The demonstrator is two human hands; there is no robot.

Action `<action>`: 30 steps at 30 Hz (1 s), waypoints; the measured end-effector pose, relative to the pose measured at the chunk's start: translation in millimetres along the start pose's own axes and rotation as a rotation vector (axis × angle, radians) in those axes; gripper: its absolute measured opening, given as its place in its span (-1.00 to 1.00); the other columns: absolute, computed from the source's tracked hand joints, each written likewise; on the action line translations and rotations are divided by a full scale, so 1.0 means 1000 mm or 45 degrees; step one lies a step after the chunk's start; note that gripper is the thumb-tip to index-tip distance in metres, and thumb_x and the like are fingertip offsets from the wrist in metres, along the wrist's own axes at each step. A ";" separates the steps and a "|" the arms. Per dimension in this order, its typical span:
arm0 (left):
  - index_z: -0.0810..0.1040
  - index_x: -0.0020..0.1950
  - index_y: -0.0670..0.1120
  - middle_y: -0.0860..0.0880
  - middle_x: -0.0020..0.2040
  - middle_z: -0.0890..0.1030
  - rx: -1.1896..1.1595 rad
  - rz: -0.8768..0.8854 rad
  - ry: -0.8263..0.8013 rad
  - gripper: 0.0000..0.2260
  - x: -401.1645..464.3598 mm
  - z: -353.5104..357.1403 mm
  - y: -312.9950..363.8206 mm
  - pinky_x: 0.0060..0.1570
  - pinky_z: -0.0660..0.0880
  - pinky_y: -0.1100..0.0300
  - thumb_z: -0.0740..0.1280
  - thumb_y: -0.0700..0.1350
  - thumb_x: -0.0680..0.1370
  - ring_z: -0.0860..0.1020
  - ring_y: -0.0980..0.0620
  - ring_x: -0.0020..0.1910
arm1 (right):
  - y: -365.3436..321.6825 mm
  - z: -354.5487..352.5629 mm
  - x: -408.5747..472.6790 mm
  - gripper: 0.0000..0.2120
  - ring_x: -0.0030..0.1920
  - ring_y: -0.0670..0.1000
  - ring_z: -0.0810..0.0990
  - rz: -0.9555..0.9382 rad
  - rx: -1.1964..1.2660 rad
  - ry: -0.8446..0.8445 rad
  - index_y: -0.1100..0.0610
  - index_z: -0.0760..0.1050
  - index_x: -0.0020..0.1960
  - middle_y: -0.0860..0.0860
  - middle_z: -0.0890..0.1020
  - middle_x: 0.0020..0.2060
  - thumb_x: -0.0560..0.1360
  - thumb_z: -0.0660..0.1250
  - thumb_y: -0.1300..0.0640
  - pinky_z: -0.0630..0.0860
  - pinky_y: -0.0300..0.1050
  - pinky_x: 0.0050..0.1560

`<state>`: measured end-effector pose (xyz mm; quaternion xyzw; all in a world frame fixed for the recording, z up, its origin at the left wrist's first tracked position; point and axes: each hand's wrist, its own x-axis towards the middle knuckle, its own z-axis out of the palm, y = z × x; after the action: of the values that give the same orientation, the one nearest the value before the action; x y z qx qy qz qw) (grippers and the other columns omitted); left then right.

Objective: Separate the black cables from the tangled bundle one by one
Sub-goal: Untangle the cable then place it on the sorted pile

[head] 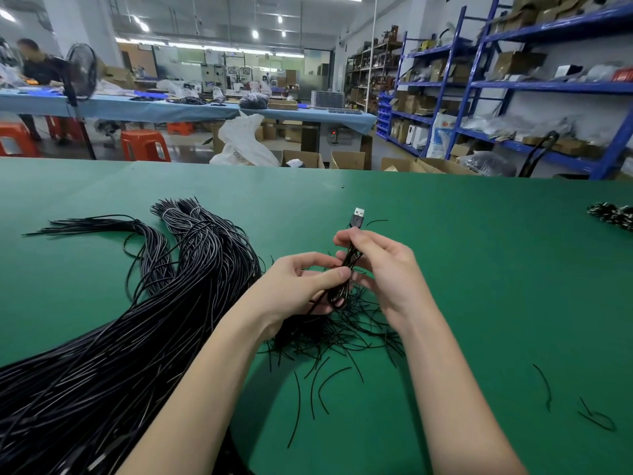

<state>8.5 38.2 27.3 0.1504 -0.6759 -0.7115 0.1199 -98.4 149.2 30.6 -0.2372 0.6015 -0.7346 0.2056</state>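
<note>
Black cable bundle [113, 354] fills the bench's [479, 269] 8 o'clock area, thick and tangled, fanning out toward 10 o'clock where loose ends splay on the green surface. Short black offcuts [329, 341] are scattered at centre, under and just behind the wrists, with a few more strays at 4 o'clock [596, 418].

Left hand [301, 282], fingers curled, thumb pinching a looped black cable [342, 286] lifted above the offcuts. Right hand [380, 265], also curled, grips the same cable higher up between thumb and fingertips. USB plug [357, 218] sticks up past the right hand's fingers, metal end pointing to 12 o'clock. Hands are close together, nearly touching around the cable.

At 2 o'clock, bench edge: another dark cable heap [613, 216], partly cut off by the frame.

Beyond the bench: cardboard boxes [346, 159], orange stools [145, 145], blue-covered tables [191, 109], blue shelving [513, 87] at 1–2 o'clock, a person [37, 68] at 10 o'clock.
</note>
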 end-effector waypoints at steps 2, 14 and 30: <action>0.62 0.11 -0.16 -0.17 -0.13 0.69 -0.011 0.008 0.000 -0.81 0.000 -0.001 -0.001 -0.22 0.60 0.23 0.47 -0.13 0.54 0.63 0.04 -0.33 | 0.003 0.002 0.001 -0.81 -0.12 -0.12 0.72 -0.017 0.008 0.013 0.07 0.71 -0.01 -0.07 0.76 -0.03 0.64 0.33 0.07 0.57 -0.27 -0.23; 0.72 -0.01 -0.03 -0.05 -0.11 0.75 -0.111 0.125 0.354 -0.90 0.018 0.002 -0.029 0.00 0.63 0.14 0.40 -0.12 0.60 0.69 0.02 -0.11 | 0.026 -0.001 0.002 -0.79 -0.20 0.05 0.73 0.218 -0.006 -0.088 0.17 0.59 0.22 0.10 0.75 -0.09 0.59 0.42 0.20 0.70 -0.03 -0.08; 0.59 0.02 0.03 -0.02 -0.01 0.69 0.199 0.090 0.529 -0.95 0.027 -0.018 -0.042 0.04 0.60 0.01 0.33 -0.05 0.60 0.63 0.06 -0.10 | 0.047 -0.047 0.028 -0.80 0.00 -0.13 0.62 0.097 -0.255 0.381 -0.04 0.63 0.13 -0.14 0.70 0.02 0.62 0.34 0.22 0.56 -0.26 0.01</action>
<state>-8.5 13.5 -16.5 0.2788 -0.6947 -0.6059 0.2694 -148.6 160.9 -20.6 -0.1214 0.7042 -0.6897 0.1168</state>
